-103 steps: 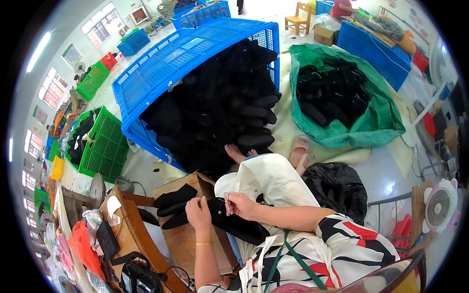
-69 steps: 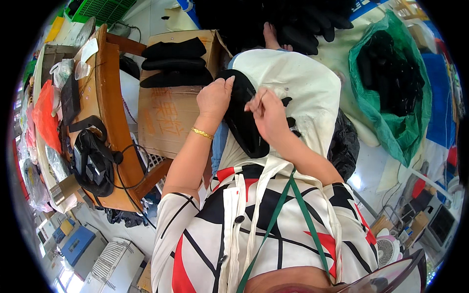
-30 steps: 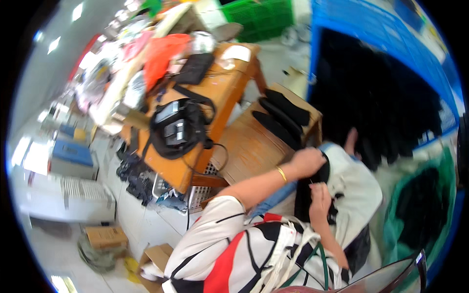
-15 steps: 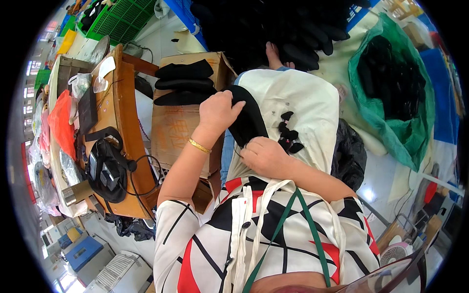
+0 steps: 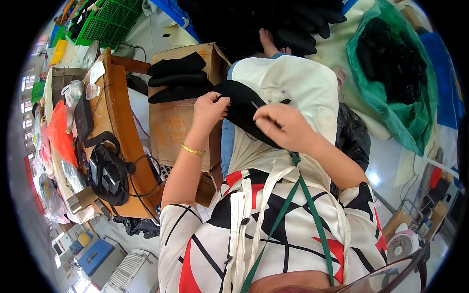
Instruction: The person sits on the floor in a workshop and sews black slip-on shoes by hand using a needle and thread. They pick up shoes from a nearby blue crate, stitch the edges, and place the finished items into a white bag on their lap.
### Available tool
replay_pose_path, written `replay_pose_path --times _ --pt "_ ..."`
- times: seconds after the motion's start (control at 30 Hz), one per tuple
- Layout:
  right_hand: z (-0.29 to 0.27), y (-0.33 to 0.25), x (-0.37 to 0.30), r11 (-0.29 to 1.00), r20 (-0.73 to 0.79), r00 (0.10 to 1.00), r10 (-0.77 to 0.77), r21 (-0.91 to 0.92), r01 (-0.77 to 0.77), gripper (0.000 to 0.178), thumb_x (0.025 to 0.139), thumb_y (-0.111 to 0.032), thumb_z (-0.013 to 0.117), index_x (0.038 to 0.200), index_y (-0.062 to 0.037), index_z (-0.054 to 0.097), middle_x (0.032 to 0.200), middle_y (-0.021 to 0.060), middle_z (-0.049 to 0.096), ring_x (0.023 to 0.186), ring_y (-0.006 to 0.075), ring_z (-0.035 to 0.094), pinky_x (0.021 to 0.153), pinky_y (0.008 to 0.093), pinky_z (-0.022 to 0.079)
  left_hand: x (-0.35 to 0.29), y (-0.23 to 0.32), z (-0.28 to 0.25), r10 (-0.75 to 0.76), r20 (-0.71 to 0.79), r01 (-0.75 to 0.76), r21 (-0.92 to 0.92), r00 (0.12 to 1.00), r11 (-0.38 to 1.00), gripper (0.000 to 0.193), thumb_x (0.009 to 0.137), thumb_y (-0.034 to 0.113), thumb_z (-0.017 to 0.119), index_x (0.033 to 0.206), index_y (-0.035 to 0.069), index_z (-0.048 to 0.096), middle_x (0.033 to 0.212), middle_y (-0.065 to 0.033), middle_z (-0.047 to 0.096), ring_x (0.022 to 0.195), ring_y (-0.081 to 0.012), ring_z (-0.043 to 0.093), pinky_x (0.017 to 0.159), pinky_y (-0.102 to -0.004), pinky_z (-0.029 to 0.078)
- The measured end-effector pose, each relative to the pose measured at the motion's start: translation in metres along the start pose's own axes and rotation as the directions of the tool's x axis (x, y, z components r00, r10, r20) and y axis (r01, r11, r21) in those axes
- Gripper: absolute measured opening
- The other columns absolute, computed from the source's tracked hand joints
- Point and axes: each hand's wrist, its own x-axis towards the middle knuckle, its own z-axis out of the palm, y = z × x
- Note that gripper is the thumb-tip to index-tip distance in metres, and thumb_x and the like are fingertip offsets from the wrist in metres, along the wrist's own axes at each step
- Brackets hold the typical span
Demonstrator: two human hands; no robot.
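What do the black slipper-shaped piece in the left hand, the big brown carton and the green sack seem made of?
Black slipper-shaped piece: matte fabric, perhaps felt; it shows almost no shine. Big brown carton: dull cardboard, by its colour and flat panels. Green sack: probably woven plastic, faintly glossy, judging by its crisp creases.

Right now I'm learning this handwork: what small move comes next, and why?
Perhaps firm the pinch of the left hand: it seems to grip the elongated black fabric piece by its edge, while the right hand is curled over the nearer half.
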Motion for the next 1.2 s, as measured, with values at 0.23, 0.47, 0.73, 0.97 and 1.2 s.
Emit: replay_pose_path --times 0.23,0.47,0.73,0.97,1.2 --pt "0.016 0.021 0.02 0.798 0.035 0.932 0.36 0.507 -0.327 0.012 0.098 -0.011 0.055 0.104 -0.0024 0.061 0.079 0.0036 0.066 0.071 0.0093 0.063 0.067 0.0243 0.051 -0.012 -0.008 0.008 -0.02 -0.063 0.014 -0.104 0.998 0.995 0.014 0.085 0.016 0.065 0.08 0.003 0.064 0.068 -0.0012 0.062 0.057 -0.0074 0.058 0.053 -0.0215 0.048" --pt "0.042 0.046 0.038 0.942 0.132 0.934 0.332 -0.086 -0.323 0.013 0.094 -0.016 0.057 0.095 -0.0037 0.061 0.073 0.0126 0.065 0.062 0.0247 0.064 0.058 0.0338 0.049 -0.024 -0.022 0.025 0.037 -0.204 -0.075 -0.182 0.978 0.98 0.012 0.089 0.013 0.066 0.088 0.001 0.065 0.072 -0.0001 0.063 0.06 -0.0061 0.058 0.055 -0.0204 0.047" --pt "0.053 0.061 0.042 0.948 0.139 0.949 0.283 -0.189 -0.255 0.015 0.09 -0.016 0.056 0.096 -0.0029 0.061 0.076 0.02 0.064 0.071 0.038 0.063 0.063 0.0433 0.049 -0.021 -0.033 0.028 0.03 -0.245 -0.112 -0.325 0.969 0.939 0.019 0.088 0.015 0.069 0.088 -0.004 0.064 0.068 -0.0008 0.062 0.057 -0.0045 0.055 0.052 -0.0216 0.045" --pt "0.053 0.069 0.048 0.949 0.188 0.943 0.274 -0.21 -0.233 0.015 0.09 -0.016 0.053 0.095 -0.0037 0.061 0.081 0.0194 0.066 0.078 0.0397 0.064 0.069 0.0475 0.049 -0.02 -0.03 0.027 -0.006 -0.216 -0.072 -0.351 0.976 0.933 0.016 0.088 0.014 0.069 0.086 -0.001 0.064 0.069 0.0006 0.061 0.057 -0.0037 0.054 0.05 -0.0201 0.043" --pt "0.055 0.066 0.051 0.92 0.219 0.903 0.369 -0.224 -0.321 0.013 0.094 -0.017 0.052 0.101 -0.0069 0.057 0.083 0.019 0.066 0.081 0.0408 0.062 0.07 0.0468 0.049 -0.016 -0.023 0.014 -0.101 -0.056 0.073 -0.373 0.993 0.925 0.009 0.089 0.015 0.064 0.085 0.006 0.065 0.071 0.0011 0.061 0.059 -0.0053 0.056 0.053 -0.0196 0.045"
